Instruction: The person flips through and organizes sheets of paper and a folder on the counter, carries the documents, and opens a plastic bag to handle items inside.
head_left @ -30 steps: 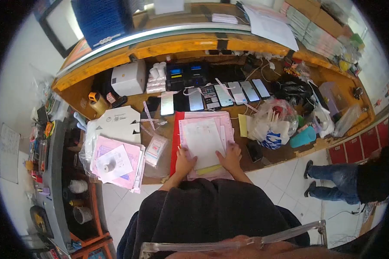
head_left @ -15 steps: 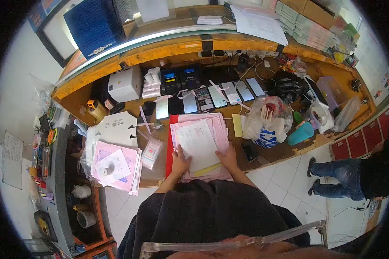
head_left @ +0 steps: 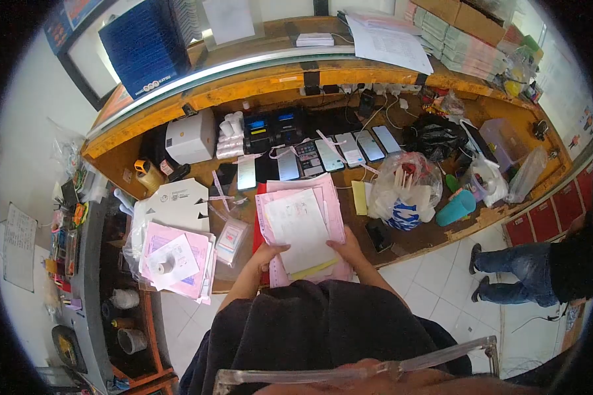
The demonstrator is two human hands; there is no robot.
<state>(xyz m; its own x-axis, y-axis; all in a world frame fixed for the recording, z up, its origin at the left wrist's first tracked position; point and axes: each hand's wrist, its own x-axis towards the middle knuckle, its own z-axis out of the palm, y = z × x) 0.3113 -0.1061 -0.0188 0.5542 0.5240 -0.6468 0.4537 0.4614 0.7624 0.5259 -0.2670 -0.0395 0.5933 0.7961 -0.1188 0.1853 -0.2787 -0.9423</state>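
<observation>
My left hand (head_left: 268, 255) grips the left edge of a stack of pink and white papers (head_left: 335, 210), thumb on top and fingers underneath. Opposite it, my right hand (head_left: 348, 247) holds the right edge the same way. A white sheet (head_left: 298, 227) lies uppermost, with a yellow slip (head_left: 313, 268) showing below it. Under the stack, a red folder (head_left: 261, 189) is visible along the left side. To the left are another pile of pink and white papers (head_left: 207, 260) with a small white roll (head_left: 163, 267) on it, and a clear packet (head_left: 232, 238).
Several phones (head_left: 246, 174) line the desk behind the papers. A white printer (head_left: 191, 137) stands back left. On the right are a plastic bag (head_left: 405, 191), a teal cup (head_left: 456, 207) and a dark phone (head_left: 378, 234). A person (head_left: 530, 270) stands at far right.
My hands have gone from lying flat on the stack to gripping its sides. The stack looks lifted slightly and squared together, with its upper sheets shifted left.
</observation>
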